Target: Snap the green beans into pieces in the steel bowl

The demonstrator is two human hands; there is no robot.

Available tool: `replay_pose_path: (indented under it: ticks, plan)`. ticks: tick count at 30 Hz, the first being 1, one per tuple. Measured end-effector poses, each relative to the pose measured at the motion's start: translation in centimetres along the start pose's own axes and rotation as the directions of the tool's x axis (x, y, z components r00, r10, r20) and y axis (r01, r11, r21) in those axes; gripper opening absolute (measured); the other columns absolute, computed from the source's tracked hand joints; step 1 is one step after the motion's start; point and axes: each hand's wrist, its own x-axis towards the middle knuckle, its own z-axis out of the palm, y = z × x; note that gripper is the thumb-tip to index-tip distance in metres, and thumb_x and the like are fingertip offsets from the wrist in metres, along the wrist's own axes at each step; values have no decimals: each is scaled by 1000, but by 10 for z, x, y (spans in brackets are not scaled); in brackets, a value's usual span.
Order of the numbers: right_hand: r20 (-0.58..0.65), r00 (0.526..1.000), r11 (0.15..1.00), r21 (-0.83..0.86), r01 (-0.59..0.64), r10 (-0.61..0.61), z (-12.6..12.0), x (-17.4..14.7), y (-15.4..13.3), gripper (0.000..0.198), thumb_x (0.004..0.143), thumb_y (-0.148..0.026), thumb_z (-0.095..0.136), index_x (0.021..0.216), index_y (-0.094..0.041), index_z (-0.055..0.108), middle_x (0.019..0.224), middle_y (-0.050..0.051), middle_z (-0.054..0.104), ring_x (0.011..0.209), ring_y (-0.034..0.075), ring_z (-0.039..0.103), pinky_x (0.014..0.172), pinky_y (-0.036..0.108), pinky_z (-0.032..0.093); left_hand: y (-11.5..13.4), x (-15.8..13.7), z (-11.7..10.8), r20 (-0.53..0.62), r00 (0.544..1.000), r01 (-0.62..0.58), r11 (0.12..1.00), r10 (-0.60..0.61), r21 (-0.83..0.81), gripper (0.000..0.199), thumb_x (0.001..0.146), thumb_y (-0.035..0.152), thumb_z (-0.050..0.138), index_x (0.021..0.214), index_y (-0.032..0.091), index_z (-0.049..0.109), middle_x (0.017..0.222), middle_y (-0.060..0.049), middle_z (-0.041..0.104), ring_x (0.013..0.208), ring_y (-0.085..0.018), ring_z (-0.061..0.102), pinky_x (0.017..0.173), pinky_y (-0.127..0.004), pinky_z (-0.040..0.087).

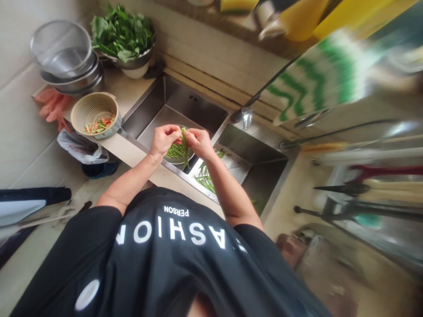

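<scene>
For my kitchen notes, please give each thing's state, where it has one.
Green stems: held between both hands
Left hand: fingers pinching
Right hand: fingers pinching
Sink bowl: holding green pieces
Colander: partly filled
Leafy greens: heaped high
Strainer: stacked on metal bowls
Pink gloves: unworn, limp
Faucet: no water visibly running
Plastic bag: crumpled

Shirt (142, 273) — is showing black with white lettering. Held stalks (184, 147): are showing light green. Leaves (124, 35): are showing deep green. Cloth (319, 72) — is displaying wavy green stripes on white. Gloves (53, 105): are showing salmon pink. Colander (81, 113): is showing beige inside; its pieces (99, 125) are mixing orange-red and green. Sink (194, 105): is showing silver-grey.
</scene>
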Motion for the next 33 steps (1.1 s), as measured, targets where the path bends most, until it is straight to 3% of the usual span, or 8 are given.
replay_pose_path:
  ticks: [5,12,17,21,26,29,33]
  plan:
    - [95,991,995,57,84,-90,-6,0,6,39,85,-53,60,89,-16,70,74,1,65,65,12,52,62,25,40,5,5,-1,-69,998,3,999,-6,-42,28,63,32,81,79,14,66,67,1,68,53,-9,63,52,-20,54]
    - [-26,981,970,-160,183,-190,-12,-1,-3,23,85,-33,58,80,-16,73,72,3,67,64,14,54,64,27,40,8,0,0,105,994,-36,997,28,69,22,63,23,80,79,14,69,73,-1,70,63,-13,67,60,-26,57]
    - [-25,958,923,-276,269,-286,-11,-2,-8,20,82,-25,56,74,-17,71,68,3,65,62,13,53,65,27,41,7,-2,6,70,992,-116,987,109,108,10,63,15,73,71,15,67,63,2,66,54,-9,60,53,-21,51]
    - [-99,950,917,-307,254,-296,-6,-3,-13,19,80,-26,57,69,-16,69,65,3,63,61,13,52,64,26,41,7,-4,11,8,987,-159,976,159,152,7,61,13,68,67,15,66,59,4,64,50,-6,56,50,-17,47]
    - [-131,988,995,-77,71,-80,-3,0,-7,20,76,-26,56,70,-14,70,59,0,58,55,10,46,56,24,35,14,-2,12,26,999,-48,996,46,72,8,57,14,67,65,14,64,54,4,62,45,-6,54,47,-17,46]
    - [-19,999,988,147,-38,41,-6,3,0,24,78,-32,57,72,-13,70,57,-1,55,53,9,43,52,23,32,19,1,11,48,998,43,999,-44,22,9,56,15,68,62,14,61,54,4,62,44,-6,53,45,-17,46]
    - [145,989,971,233,-56,22,-14,1,6,35,79,-44,64,88,-13,73,64,0,60,58,10,47,56,23,37,19,3,9,-17,997,76,997,-76,-17,13,57,17,70,66,13,62,53,5,60,45,-6,54,45,-16,47]
